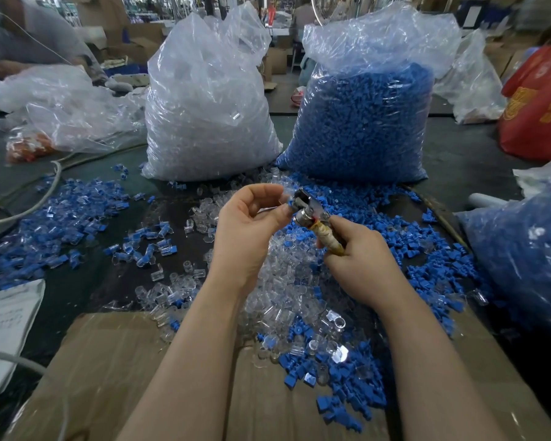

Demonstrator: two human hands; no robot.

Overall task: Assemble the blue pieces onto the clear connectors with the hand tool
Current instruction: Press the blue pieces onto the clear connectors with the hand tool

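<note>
My right hand (360,253) grips the taped handle of a small metal hand tool (309,206), whose head points up and left. My left hand (252,218) pinches a clear connector (285,198) with a blue piece at the tool's head. Under both hands lies a heap of loose clear connectors (287,291). Loose blue pieces (404,237) spread to the right and near the front. Assembled blue-and-clear parts (61,218) lie in a pile at the left.
Two big plastic bags stand behind: clear connectors (204,100) left, blue pieces (366,116) right. Another bag of blue pieces (522,246) sits at the right edge. A flat cardboard sheet (115,370) covers the front. Cables (39,198) run at the left, beside a paper (4,319). A red bag (541,100) is far right.
</note>
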